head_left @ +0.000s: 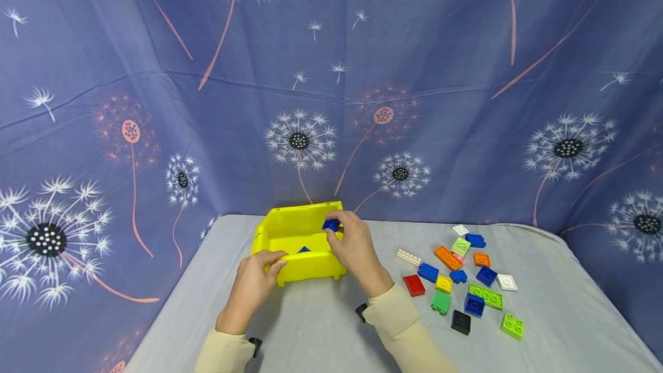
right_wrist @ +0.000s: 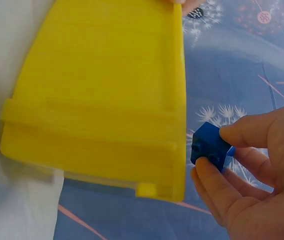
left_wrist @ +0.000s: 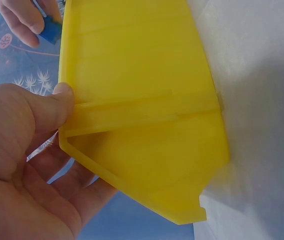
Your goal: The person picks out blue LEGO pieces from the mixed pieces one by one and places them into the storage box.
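Note:
A yellow plastic bin (head_left: 308,269) stands at the back of the table, its front wall toward me. My left hand (head_left: 254,281) grips the rim at the bin's left front corner, thumb on the outer wall and fingers behind, as the left wrist view shows. Over the right side of the bin, my right hand (head_left: 357,246) pinches a blue toy brick (right_wrist: 209,145) between thumb and fingers. Another blue brick (head_left: 304,250) lies inside on the bin floor, mostly hidden by the front wall.
Right of the bin, several loose bricks lie scattered, among them a red brick (head_left: 414,285), a green brick (head_left: 441,303), a black brick (head_left: 461,322) and a lime brick (head_left: 512,326). A blue dandelion-patterned cloth (head_left: 456,102) hangs behind the grey-covered table (head_left: 321,332).

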Motion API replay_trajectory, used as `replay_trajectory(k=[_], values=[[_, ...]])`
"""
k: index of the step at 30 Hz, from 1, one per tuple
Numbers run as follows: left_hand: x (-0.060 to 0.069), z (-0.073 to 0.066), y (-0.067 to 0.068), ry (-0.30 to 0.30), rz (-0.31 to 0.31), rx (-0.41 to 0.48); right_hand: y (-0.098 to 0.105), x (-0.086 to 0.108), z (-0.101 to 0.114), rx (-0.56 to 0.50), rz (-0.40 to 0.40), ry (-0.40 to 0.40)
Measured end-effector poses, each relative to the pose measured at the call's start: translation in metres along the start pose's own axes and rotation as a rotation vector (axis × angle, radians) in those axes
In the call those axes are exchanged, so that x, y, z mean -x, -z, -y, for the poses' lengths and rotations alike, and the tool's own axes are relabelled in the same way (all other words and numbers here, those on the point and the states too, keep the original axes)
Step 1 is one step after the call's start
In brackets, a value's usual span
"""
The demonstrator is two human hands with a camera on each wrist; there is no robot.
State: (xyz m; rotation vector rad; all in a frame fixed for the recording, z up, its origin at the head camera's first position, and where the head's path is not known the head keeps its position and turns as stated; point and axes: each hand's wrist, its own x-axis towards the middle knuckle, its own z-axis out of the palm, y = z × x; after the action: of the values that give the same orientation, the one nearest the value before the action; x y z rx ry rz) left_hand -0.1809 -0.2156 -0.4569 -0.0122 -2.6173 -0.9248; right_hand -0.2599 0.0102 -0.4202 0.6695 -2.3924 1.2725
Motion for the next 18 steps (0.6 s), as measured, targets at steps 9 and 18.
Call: replay_trajectory(k=[9,18], values=[[0.000,0.001,-0.001,-0.026,-0.020,-0.007,-0.008,0.004,0.001,0.063,0.049,0.006],[0.000,-0.001,0.000,-0.006,-0.010,0.002,-0.012,0.003,-0.002,0.092,0.071,0.003]])
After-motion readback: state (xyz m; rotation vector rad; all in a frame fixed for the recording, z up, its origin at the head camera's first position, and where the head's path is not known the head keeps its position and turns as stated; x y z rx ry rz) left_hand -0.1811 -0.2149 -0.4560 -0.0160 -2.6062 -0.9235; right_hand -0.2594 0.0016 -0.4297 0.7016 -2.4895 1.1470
